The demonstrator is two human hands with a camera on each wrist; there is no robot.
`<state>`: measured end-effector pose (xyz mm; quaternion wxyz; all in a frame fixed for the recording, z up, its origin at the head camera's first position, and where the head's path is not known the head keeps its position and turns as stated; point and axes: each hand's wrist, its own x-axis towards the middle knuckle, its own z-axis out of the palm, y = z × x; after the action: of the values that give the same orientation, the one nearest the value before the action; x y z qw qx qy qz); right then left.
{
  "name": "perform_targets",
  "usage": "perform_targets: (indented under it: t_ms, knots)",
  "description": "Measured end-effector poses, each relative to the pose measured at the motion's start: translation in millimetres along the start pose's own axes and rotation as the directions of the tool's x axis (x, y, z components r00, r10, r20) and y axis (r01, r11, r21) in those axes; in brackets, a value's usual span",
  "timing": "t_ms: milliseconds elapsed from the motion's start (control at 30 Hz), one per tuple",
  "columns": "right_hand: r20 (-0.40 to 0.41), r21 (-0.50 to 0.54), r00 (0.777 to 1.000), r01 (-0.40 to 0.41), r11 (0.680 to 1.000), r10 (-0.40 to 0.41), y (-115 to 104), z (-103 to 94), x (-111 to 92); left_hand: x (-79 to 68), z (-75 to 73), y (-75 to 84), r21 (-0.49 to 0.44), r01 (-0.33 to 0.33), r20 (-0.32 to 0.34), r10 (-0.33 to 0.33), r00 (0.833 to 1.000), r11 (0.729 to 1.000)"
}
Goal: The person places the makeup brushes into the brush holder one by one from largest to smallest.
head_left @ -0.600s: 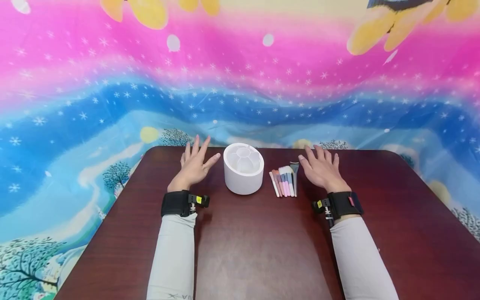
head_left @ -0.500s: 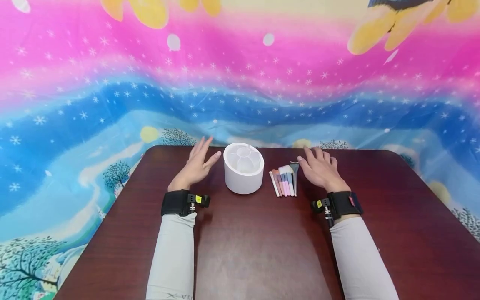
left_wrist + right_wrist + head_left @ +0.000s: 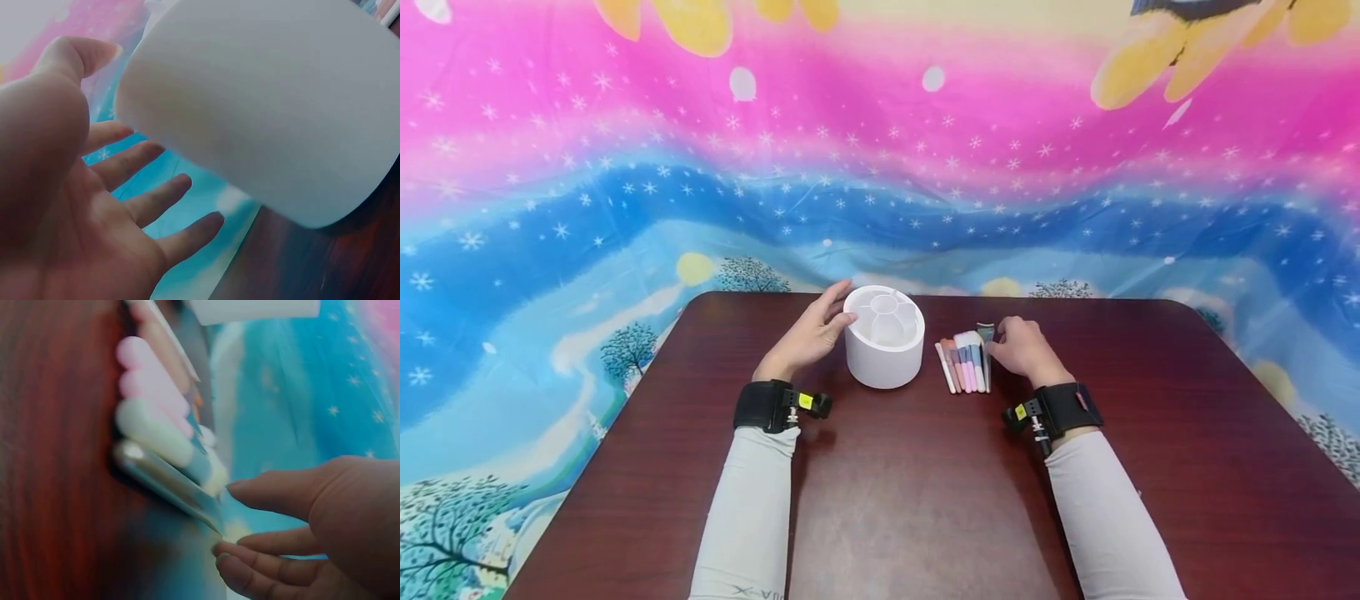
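Observation:
A white round brush holder (image 3: 884, 363) with a slanted rim and divided compartments stands on the table. My left hand (image 3: 808, 335) is at its left side, fingers spread and thumb near the rim; in the left wrist view a gap shows between the palm and the holder's wall (image 3: 262, 112). Several makeup brushes (image 3: 966, 367) lie side by side to the holder's right. At the rightmost one, a silver-handled brush (image 3: 165, 481) with a flat dark head, my right hand (image 3: 1024, 346) has its thumb and fingertips apart near the head end, not visibly gripping.
The dark red-brown wooden table (image 3: 910, 500) reaches to a colourful hanging cloth (image 3: 880, 167) just behind its back edge. Each wrist carries a black strap with a small camera.
My left hand has moved right, up to the holder. My right hand has moved left and down to the rightmost brush, its fingers now more bent. Holder and brushes stay in place.

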<state>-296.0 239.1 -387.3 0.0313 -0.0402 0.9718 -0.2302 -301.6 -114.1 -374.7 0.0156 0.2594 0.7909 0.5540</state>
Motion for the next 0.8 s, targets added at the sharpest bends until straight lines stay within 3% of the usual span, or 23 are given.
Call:
perform_targets:
  t_ms: [267, 533, 800]
  knots:
    - [0.025, -0.003, 0.996, -0.088, 0.996, 0.088, 0.5, 7.0, -3.8, 3.7, 9.6, 2.1, 0.047, 0.036, -0.026, -0.035, 0.999, 0.998]
    - [0.031, 0.001, 0.996, -0.079, 0.997, 0.079, 9.1, 0.7, -6.7, 5.0, 14.7, 4.5, 0.08, 0.116, -0.048, -0.113, 0.992, 0.99]
    - [-0.138, 0.107, 0.99, 0.002, 0.994, 0.013, -4.9, -40.1, -16.3, 6.3, 16.9, 7.6, 0.101, 0.125, -0.078, -0.118, 0.99, 0.987]
